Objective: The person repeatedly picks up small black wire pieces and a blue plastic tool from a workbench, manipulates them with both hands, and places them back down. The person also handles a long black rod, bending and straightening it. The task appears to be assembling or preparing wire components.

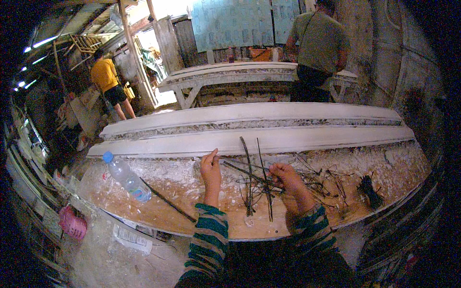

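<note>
My left hand (pixel 210 168) is raised over the workbench (pixel 168 218), its thumb and fingers pinched together. What it pinches is too thin to make out. To its right, my right hand (pixel 287 176) is closed too, fingers curled over the pile; what lies in them is hidden. Between the hands, several dark thin sticks (pixel 248 168) cross one another. A tangle of thin dark strands (pixel 331 185) spreads beside and beyond my right hand. Farther right lies a tied dark bundle (pixel 370 193).
Two long white mouldings (pixel 182 145) run across the bench's far side. At left lie a clear bottle (pixel 126 176) with a blue cap and a dark rod (pixel 168 200). A pink basket (pixel 73 222) stands lower left. Two people (pixel 319 43) (pixel 105 74) stand beyond, one by another long table (pixel 230 77).
</note>
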Demonstrator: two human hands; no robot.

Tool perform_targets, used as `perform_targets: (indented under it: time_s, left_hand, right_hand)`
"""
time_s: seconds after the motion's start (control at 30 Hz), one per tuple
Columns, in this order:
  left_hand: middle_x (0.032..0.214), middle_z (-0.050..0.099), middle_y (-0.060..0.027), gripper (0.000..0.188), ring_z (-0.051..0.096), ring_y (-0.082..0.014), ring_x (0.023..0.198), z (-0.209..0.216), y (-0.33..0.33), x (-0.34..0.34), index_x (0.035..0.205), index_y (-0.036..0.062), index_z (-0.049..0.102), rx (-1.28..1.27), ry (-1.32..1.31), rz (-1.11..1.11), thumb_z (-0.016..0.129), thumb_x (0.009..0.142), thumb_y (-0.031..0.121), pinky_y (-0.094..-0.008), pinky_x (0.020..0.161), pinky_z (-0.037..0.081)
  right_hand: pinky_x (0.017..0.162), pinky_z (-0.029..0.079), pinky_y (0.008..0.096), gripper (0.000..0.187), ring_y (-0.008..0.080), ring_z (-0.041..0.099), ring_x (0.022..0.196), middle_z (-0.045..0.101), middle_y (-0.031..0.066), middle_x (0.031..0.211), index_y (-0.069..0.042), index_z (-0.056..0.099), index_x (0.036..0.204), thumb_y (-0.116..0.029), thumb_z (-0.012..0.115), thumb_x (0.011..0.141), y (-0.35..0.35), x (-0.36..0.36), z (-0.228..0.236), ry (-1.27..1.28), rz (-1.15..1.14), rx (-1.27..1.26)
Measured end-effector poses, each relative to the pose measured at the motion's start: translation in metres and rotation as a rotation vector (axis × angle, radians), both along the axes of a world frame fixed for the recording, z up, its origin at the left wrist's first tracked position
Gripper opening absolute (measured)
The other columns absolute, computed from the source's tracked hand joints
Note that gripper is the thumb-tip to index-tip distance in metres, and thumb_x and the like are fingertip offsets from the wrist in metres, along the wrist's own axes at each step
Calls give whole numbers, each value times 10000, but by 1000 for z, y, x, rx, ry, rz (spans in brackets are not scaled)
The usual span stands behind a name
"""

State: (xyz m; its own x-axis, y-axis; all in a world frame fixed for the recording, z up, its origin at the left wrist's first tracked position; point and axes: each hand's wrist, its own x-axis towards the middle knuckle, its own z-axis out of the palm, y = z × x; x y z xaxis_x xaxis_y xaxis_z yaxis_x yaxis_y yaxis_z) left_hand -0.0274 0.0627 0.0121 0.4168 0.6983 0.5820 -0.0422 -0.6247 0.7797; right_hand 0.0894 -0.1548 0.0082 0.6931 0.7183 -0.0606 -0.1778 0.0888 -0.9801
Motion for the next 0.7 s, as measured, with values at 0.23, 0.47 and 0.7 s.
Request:
perform_targets:
  time_s: [0.23,0.47,0.7]
  left_hand:
    - [691,556,26,170,403,-26,512,9,-5,-10,879,77,603,-723,6,-656,641,715,55,-181,424,276]
    - [671,551,28,109,388,-24,488,11,-13,-6,797,71,590,-704,35,-685,664,723,101,-177,408,262]
    - [728,598,-46,112,495,-115,546,-2,-10,1,782,40,619,-254,182,-465,646,740,140,-241,477,376]
  right_hand:
    - [350,275,174,157,48,381,429,442,-39,560,-115,509,817,-269,524,844,-12,21,1,296,-135,538]
    - [384,363,148,218,45,411,437,481,-41,600,-92,500,1008,-243,512,853,-17,13,20,369,-136,682]
    - [406,400,161,349,55,461,464,537,-24,690,-79,416,1172,-217,496,861,-18,15,23,336,-185,743]
